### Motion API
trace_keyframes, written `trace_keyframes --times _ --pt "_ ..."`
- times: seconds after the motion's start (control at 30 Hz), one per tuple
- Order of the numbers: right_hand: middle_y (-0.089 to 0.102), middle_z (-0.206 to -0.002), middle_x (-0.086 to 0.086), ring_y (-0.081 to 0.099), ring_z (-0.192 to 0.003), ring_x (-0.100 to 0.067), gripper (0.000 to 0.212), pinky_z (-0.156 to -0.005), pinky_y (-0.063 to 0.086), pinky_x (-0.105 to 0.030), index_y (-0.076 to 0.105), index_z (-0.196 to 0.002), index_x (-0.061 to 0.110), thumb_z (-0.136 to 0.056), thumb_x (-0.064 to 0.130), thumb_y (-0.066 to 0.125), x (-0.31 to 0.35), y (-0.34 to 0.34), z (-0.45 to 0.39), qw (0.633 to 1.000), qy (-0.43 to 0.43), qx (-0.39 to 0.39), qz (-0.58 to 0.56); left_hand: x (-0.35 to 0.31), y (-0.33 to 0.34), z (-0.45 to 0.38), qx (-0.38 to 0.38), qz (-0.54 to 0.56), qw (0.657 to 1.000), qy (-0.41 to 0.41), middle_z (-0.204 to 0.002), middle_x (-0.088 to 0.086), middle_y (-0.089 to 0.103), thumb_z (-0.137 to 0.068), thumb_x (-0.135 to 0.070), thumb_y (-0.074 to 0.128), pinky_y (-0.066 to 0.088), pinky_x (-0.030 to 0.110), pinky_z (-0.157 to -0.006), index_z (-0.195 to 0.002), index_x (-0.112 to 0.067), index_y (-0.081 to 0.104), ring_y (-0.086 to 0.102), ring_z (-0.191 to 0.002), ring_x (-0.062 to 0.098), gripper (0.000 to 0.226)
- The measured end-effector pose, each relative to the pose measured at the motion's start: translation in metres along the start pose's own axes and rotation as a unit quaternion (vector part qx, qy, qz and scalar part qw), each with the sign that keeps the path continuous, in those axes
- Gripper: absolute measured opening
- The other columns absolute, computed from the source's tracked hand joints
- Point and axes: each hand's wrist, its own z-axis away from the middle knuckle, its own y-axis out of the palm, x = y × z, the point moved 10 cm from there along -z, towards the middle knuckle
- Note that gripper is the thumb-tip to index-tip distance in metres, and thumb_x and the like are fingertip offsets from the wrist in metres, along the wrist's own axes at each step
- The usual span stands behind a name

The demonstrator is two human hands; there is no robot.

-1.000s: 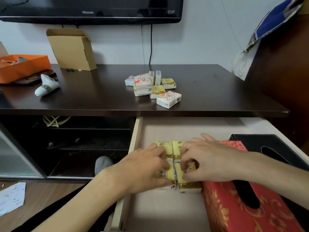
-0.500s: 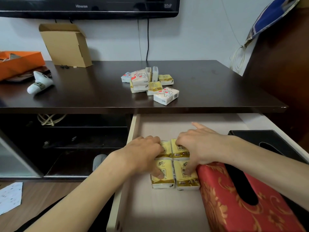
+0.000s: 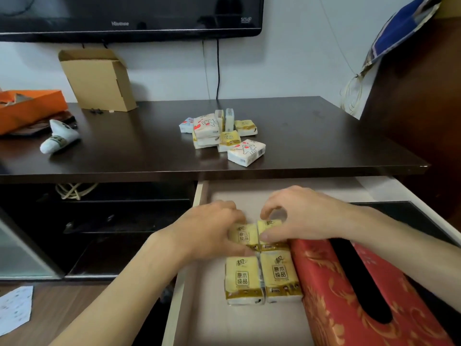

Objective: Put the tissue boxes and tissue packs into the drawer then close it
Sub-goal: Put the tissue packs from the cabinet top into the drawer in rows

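We have slid our left hand (image 3: 212, 233) and right hand (image 3: 296, 216) rearward in the drawer (image 3: 197, 318), each pinching a yellow tissue pack (image 3: 270, 233) beside the red tissue box (image 3: 349, 295); two packs (image 3: 262, 278) now sit released, more packs (image 3: 222, 136) wait above.

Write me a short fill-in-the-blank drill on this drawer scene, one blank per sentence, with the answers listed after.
1. Both hands, the left hand and the right hand, rest on the far pair of yellow tissue packs inside the open ____.
2. In the drawer, the yellow packs lie directly beside the ____ tissue box.
3. A pile of tissue packs is not yet put away on the dark ____.
4. The number of yellow packs visible in the drawer is ____.

Answers: drawer; red; tabletop; four
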Motion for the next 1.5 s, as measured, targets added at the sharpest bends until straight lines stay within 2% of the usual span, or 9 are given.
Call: trace_keyframes --times 0.1,0.2,0.3,0.47,0.6,0.9,1.07,1.23,1.5 --pt "0.077 -0.090 0.020 0.069 -0.090 0.000 0.033 -0.087 0.057 -0.041 0.078 -0.088 0.037 -0.073 0.062 0.064 -0.012 -0.047 -0.011 0.980 -0.014 -0.136 -0.147 0.032 -0.051 0.000 -0.118 0.060 0.989 -0.062 -0.099 -0.018 0.063 -0.082 -0.069 0.052 0.051 0.037 -0.079 -0.103 -0.037 0.065 0.061 -0.097 0.008 0.040" --pt "0.075 -0.101 0.015 0.067 -0.096 -0.004 0.009 -0.092 0.055 -0.041 0.075 -0.094 0.039 -0.086 0.040 0.074 -0.024 -0.079 -0.033 0.951 -0.013 -0.235 -0.200 0.069 -0.105 -0.005 -0.297 0.124 0.938 -0.125 -0.095 -0.017 0.066 -0.088 -0.048 0.057 0.055 0.039 -0.078 -0.097 -0.035 0.069 0.063 -0.089 0.009 0.020" --pt "0.062 -0.127 0.007 0.058 -0.111 -0.013 0.051 -0.092 0.051 -0.040 0.064 -0.132 0.028 -0.086 0.046 0.076 -0.025 -0.083 -0.067 0.956 0.018 -0.247 -0.156 0.099 -0.129 -0.025 -0.403 0.139 0.891 -0.157 -0.127 -0.005 0.056 -0.089 -0.036 0.060 0.054 0.044 -0.086 -0.121 -0.030 0.064 0.055 -0.112 0.017 0.032" --pt "0.056 -0.133 0.003 0.054 -0.122 -0.023 0.087 -0.096 0.050 -0.047 0.044 -0.147 0.030 -0.074 0.063 0.077 -0.025 -0.064 -0.106 0.966 0.079 -0.194 -0.150 0.133 -0.112 -0.089 -0.285 0.101 0.927 -0.221 -0.164 0.013 0.016 -0.082 -0.050 0.070 0.043 0.048 -0.101 -0.155 -0.033 0.023 0.027 -0.146 0.035 0.089" --pt "0.056 -0.134 0.005 0.057 -0.120 -0.023 0.080 -0.091 0.052 -0.045 0.046 -0.146 0.031 -0.076 0.053 0.076 -0.028 -0.075 -0.110 0.961 0.070 -0.235 -0.129 0.138 -0.122 -0.093 -0.332 0.135 0.915 -0.185 -0.140 0.004 0.051 -0.079 -0.036 0.072 0.051 0.044 -0.090 -0.142 -0.030 0.049 0.055 -0.121 0.030 0.068" --pt "0.049 -0.152 -0.005 0.037 -0.143 -0.027 0.075 -0.110 0.042 -0.048 0.045 -0.152 0.021 -0.085 0.040 0.073 -0.047 -0.103 -0.123 0.967 0.077 -0.221 -0.096 0.168 -0.147 -0.014 -0.428 0.135 0.873 -0.189 -0.113 0.006 0.062 -0.080 -0.021 0.070 0.045 0.036 -0.080 -0.123 -0.020 0.066 0.061 -0.099 0.029 0.043" --pt "0.057 -0.147 -0.006 0.048 -0.136 -0.029 0.059 -0.105 0.046 -0.048 0.056 -0.144 0.021 -0.089 0.040 0.065 -0.006 -0.094 -0.148 0.986 0.017 -0.158 -0.049 0.203 -0.096 0.001 -0.313 0.131 0.897 -0.283 -0.137 0.010 0.051 -0.084 -0.028 0.069 0.048 0.046 -0.092 -0.140 -0.017 0.052 0.049 -0.123 0.031 0.060" --pt "0.070 -0.125 -0.002 0.062 -0.114 -0.029 0.044 -0.091 0.051 -0.040 0.070 -0.128 0.025 -0.089 0.044 0.062 0.005 -0.082 -0.159 0.991 0.005 -0.135 0.005 0.189 -0.094 -0.006 -0.254 0.062 0.928 -0.265 -0.159 0.005 0.033 -0.072 -0.071 0.067 0.031 0.045 -0.115 -0.151 -0.024 0.037 0.034 -0.143 0.026 0.097" --pt "0.057 -0.122 0.007 0.044 -0.122 -0.016 0.023 -0.084 0.041 -0.036 0.056 -0.099 0.034 -0.089 0.052 0.066 -0.001 -0.078 -0.134 0.988 -0.032 -0.140 0.047 0.113 -0.097 -0.048 -0.249 -0.071 0.959 -0.118 -0.156 0.011 0.038 -0.092 -0.048 0.048 0.012 0.041 -0.119 -0.140 -0.012 0.050 0.027 -0.146 0.025 0.061"
